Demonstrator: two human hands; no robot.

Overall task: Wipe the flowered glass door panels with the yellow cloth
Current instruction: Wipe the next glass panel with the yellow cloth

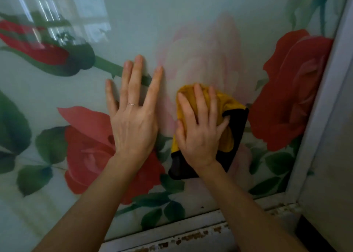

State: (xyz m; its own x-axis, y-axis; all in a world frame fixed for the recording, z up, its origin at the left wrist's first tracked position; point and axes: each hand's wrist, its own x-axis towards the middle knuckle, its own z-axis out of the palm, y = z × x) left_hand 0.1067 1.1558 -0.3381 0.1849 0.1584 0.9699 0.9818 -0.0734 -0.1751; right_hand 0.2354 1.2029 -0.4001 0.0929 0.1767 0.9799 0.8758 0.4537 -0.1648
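Note:
The flowered glass door panel (191, 22) fills the view, printed with red and pale pink roses and green leaves. My left hand (133, 117) lies flat on the glass with straight, spread fingers and a thin ring on one finger. Just to its right, my right hand (198, 131) presses the yellow cloth (227, 106) against the pale pink rose, fingers laid over the cloth. The cloth has a black edge (237, 137) showing at the right and below the hand. Most of the cloth is hidden under my right hand.
A white painted frame (321, 117) runs along the panel's right side. The bottom rail (191, 230) has chipped paint with rusty patches. A window reflects in the glass at the upper left (63, 16).

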